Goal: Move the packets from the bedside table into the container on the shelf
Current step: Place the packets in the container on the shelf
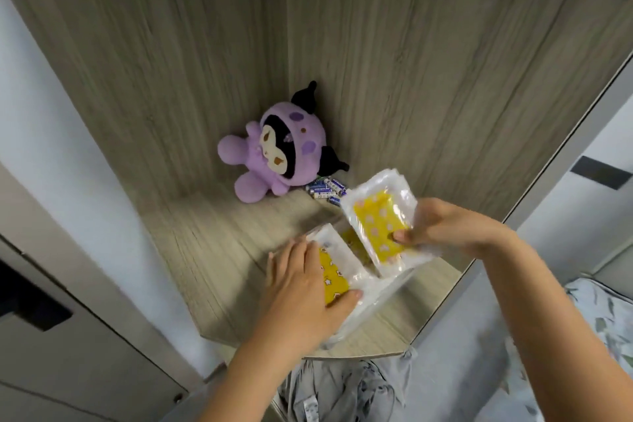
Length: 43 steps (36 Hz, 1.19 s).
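Observation:
A clear plastic container (380, 295) stands on the wooden shelf (212, 250), near its front edge. My right hand (442, 226) grips a clear-wrapped packet with a yellow spotted face (376, 216), tilted above the container's right side. My left hand (305, 284) holds another yellow packet (334, 279) that stands in the container's left side, fingers over its top and thumb on its face. A third yellow packet (352, 240) shows between them inside the container.
A purple plush toy (274, 154) lies in the shelf's back corner, with several blue batteries (325, 188) beside it. Wooden walls enclose the shelf at left and back. Grey cloth (342, 387) lies below the shelf's front edge.

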Tool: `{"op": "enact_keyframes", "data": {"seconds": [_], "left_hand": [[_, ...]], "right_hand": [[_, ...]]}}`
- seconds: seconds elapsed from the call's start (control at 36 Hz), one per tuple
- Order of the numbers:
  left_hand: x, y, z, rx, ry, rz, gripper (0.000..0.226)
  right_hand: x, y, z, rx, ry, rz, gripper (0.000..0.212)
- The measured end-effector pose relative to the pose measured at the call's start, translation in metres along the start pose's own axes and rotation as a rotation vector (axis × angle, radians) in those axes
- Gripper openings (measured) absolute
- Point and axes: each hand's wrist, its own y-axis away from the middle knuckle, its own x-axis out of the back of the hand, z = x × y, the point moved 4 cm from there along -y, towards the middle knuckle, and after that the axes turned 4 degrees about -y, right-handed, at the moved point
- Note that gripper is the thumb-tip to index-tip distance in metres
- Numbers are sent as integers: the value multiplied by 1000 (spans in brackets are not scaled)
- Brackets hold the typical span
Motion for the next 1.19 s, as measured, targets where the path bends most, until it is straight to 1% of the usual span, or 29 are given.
{"op": "enact_keyframes", "data": {"seconds": [0.06,0.08,0.19,0.22,0.25,0.31,0.36,0.39,0.42,0.47,0.53,0.58,0.67,0.75,0.81,0.89,0.97,1.0,1.06,1.11,1.19], "left_hand": [[-3,-1,-2,12,-54,19,115],[-4,-2,-2,13,-73,35,115],[-4,-1,0,6,-115,42,122],[-5,0,-1,19,-119,43,124],[-4,0,-2,28,-111,39,121],[-8,1,-5,22,-84,81,107],[-10,0,-5,-2,-95,119,99],[-10,1,-6,-7,-91,122,98],[-9,2,-6,-7,-98,130,97],[-7,4,-5,2,-130,145,97],[-6,4,-5,14,-90,120,100],[-6,3,-3,10,-48,120,104],[-2,3,-2,22,-48,156,108],[0,1,-2,25,-82,113,113],[-1,1,-1,32,-98,93,115],[-1,3,0,46,-116,74,113],[-7,4,-4,61,-106,91,102],[-10,3,-4,51,-106,129,96],[-12,2,-4,38,-120,172,90],[-10,4,-3,43,-89,146,96],[-7,5,0,44,-114,88,108]], "right_hand": [[3,-4,8,-109,135,-44,4],[2,-6,8,-144,158,-58,5],[-3,-14,6,-240,341,-62,10],[-6,-16,5,-255,406,-52,21],[-7,-18,7,-271,476,-35,39],[-7,-19,12,-316,545,24,72],[-13,-17,13,-298,473,86,96],[-16,-15,13,-272,436,117,101],[-21,-12,14,-245,402,151,101],[-30,-6,12,-159,369,239,91],[-37,-2,12,-71,492,340,77],[-41,-1,16,-37,605,413,70],[-43,-4,24,-2,644,491,68],[-46,-6,28,58,633,537,69],[-47,-8,30,77,627,566,76],[-50,-11,31,86,743,556,77],[-49,-15,33,55,877,453,82],[-47,-16,33,46,889,422,79],[-43,-17,32,21,909,377,66],[-42,-19,30,-1,964,359,59],[-44,-20,28,-36,1036,365,58]]}}
